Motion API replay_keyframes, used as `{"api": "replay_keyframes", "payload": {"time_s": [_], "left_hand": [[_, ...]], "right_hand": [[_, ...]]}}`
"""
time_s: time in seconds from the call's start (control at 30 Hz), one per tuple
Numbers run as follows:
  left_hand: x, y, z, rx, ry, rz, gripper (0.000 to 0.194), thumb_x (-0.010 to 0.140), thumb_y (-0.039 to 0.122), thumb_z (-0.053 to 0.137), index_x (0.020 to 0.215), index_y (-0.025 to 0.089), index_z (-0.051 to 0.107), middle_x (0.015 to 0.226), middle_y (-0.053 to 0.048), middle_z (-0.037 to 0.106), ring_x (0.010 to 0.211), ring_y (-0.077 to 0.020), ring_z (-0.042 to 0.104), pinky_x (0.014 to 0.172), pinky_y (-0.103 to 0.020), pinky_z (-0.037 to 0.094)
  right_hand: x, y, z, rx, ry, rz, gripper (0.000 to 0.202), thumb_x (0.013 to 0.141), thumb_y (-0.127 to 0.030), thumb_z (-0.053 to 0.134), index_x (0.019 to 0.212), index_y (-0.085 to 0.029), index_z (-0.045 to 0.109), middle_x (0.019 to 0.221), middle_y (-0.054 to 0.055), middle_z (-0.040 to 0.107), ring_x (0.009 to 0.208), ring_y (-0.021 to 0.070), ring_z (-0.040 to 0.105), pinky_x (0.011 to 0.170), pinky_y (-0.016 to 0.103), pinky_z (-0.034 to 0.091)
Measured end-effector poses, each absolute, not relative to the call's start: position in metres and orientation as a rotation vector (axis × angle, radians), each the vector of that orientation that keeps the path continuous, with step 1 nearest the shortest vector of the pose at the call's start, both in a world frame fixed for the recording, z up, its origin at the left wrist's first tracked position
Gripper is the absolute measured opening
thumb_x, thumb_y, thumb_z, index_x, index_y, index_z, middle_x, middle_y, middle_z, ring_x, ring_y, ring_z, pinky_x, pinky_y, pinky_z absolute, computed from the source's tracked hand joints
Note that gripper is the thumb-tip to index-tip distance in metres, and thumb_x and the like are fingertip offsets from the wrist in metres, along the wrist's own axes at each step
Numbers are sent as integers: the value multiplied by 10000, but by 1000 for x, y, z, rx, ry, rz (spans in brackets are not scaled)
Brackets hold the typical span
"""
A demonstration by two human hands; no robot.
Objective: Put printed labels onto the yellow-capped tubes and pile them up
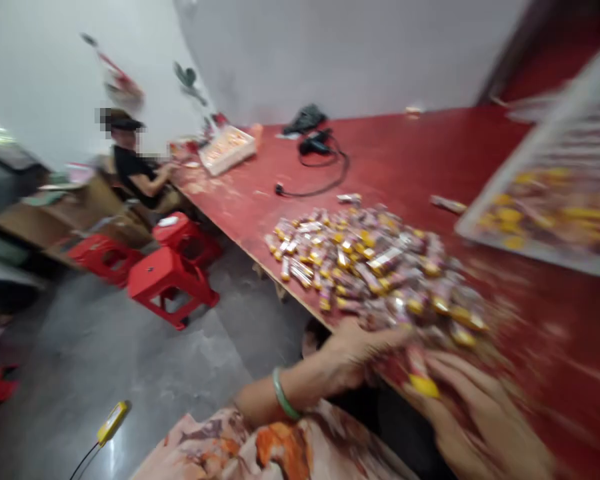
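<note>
The packet [422, 380], pinkish with a bright yellow end, sits at the desk's [400, 153] near edge, pinched in the right hand [480, 410]. The left hand [355, 350] reaches close to it; blur hides whether it grips anything. Just beyond spreads a heap [360, 257] of shiny, yellow-ended packets, left of a bag [555, 207] showing yellow.

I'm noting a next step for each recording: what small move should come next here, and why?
Probably the left hand should steady the yellow-ended piece: the piece appears held between the fingers of the right hand, and the left hand is close by, though blur hides whether it touches.
</note>
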State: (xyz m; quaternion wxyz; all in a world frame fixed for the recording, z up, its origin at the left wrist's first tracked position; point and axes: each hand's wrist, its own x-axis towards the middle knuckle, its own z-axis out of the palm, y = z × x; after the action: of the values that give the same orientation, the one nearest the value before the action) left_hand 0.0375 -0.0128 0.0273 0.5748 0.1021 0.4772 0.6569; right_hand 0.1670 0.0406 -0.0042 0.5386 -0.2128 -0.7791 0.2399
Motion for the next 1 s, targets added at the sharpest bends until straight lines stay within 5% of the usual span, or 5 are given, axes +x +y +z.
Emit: {"api": "replay_keyframes", "payload": {"time_s": [0.13, 0.4, 0.73, 1.0], "left_hand": [[40, -7, 22, 259, 1085, 1390, 278, 572, 318, 826, 731, 141, 682, 612, 18, 624, 488, -62, 483, 495, -189, 390], [47, 0, 12, 341, 1139, 1268, 310, 538, 319, 849, 674, 120, 654, 579, 22, 572, 452, -36, 417, 411, -170, 287], [46, 8, 11, 439, 1139, 1263, 328, 557, 354, 837, 614, 120, 615, 513, 42, 492, 405, -23, 342, 382, -173, 238], [54, 6, 2, 492, 1166, 1225, 324, 605, 380, 806, 604, 109, 629, 533, 3, 543, 436, -32, 379, 401, -173, 246]], "right_hand": [[176, 31, -7, -495, -1961, 402, 501, 801, -95, 606, 1262, -274, 526, 1055, 44, 651, 966, 182, 641, 826, 304, 552], [182, 46, -12, -623, -1767, 544, 163, 791, -178, 663, 936, -226, 605, 830, 16, 646, 750, 138, 631, 638, 256, 527], [184, 41, -15, -639, -1814, 336, 310, 782, -49, 594, 1054, -192, 630, 950, 78, 685, 849, 168, 668, 689, 259, 553], [182, 38, -24, -723, -1791, 120, 226, 800, -73, 589, 964, -224, 624, 792, 26, 701, 767, 164, 691, 606, 253, 553]]}}
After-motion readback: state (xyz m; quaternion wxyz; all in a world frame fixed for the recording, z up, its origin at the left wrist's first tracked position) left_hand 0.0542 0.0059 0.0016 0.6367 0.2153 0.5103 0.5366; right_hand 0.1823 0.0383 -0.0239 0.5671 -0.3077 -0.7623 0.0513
